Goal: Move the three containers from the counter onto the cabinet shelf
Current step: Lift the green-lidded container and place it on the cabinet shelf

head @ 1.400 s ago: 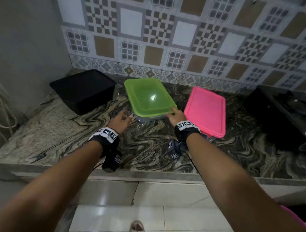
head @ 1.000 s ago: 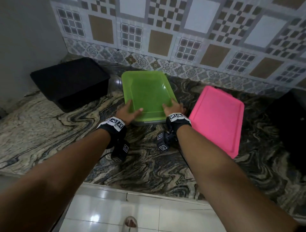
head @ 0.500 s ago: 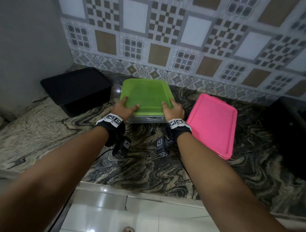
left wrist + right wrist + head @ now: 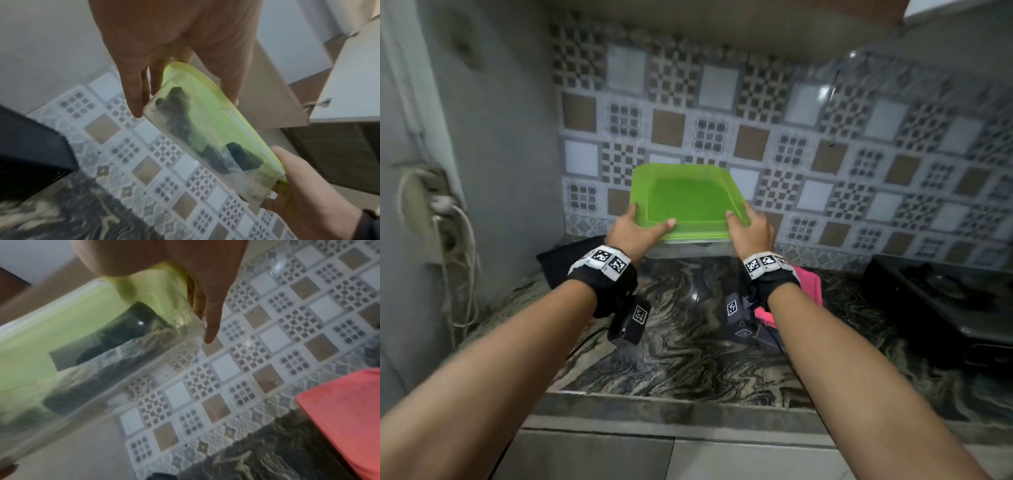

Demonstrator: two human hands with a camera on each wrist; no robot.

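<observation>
green-lidded container (image 4: pixel 686 205) airborne, gripped between left hand (image 4: pixel 635 233) and right hand (image 4: pixel 751 233); pink-lidded container (image 4: pixel 812 284) and black container (image 4: pixel 565 263) below hands on worktop (image 4: pixel 688 353); none shelved.

the pink-lidded container (image 4: pixel 812 286) is mostly covered by the right wrist in the head view and cut off at the right edge of the right wrist view. the black box (image 4: pixel 565 263) is half hidden behind the left wrist. the dark contents (image 4: pixel 207 146) of the green-lidded container (image 4: pixel 688 202) are too blurred to be identified.
</observation>
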